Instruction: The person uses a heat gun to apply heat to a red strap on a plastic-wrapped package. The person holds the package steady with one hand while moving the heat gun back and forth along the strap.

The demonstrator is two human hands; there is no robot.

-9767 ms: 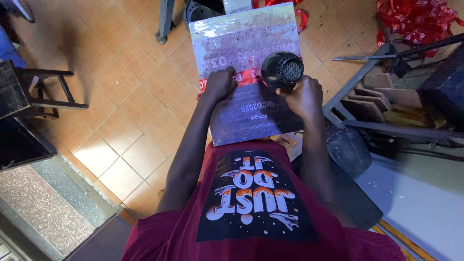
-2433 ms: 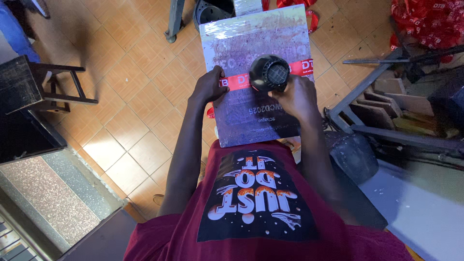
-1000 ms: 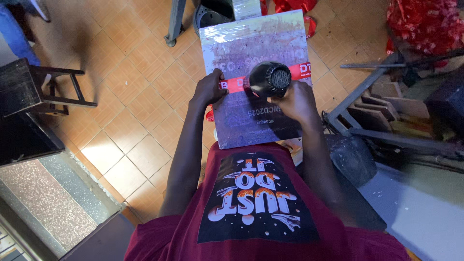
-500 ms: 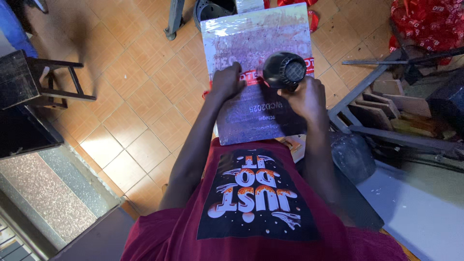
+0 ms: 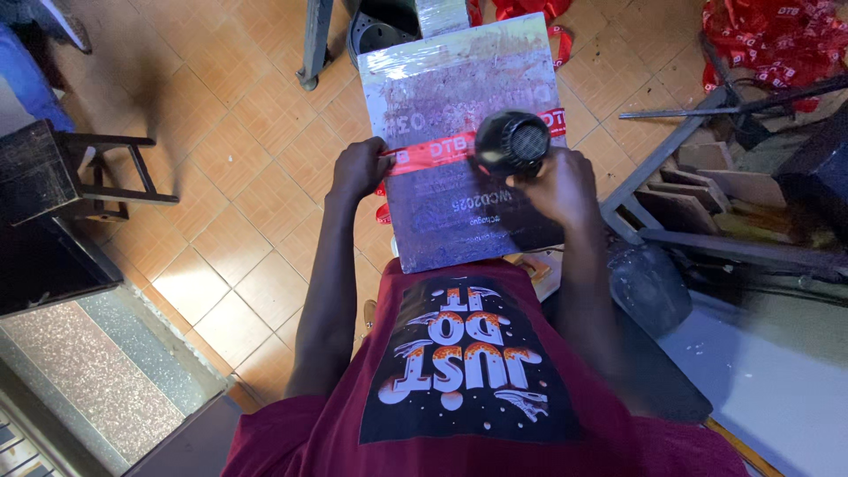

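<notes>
The right hand [image 5: 558, 181] has its grip wrapped around a black heat gun [image 5: 512, 141], whose round meshed end faces up toward the camera, held just above the wrapped board [image 5: 459, 141]. The left hand [image 5: 358, 168] presses its fingers against the left edge of the wrapped board, its grip closed on the end of a red printed ribbon [image 5: 433, 150] that runs across the board from that edge to the heat gun. The wrapped board is a flat grey rectangle covered in shiny clear film, lying lengthwise away from the person, its near edge over the lap of a maroon shirt [image 5: 468, 380] with a printed front. Beyond the far edge of the wrapped board stand a metal leg [image 5: 315, 44] and a dark round object [image 5: 380, 31] on the orange tiled floor [image 5: 238, 159]. Left of the wrapped board, well apart, is a black stool [image 5: 62, 172]. Right of the wrapped board lie a grey metal frame [image 5: 671, 150] and wooden pieces [image 5: 698, 190], and further up a heap of red ribbons [image 5: 768, 40].
</notes>
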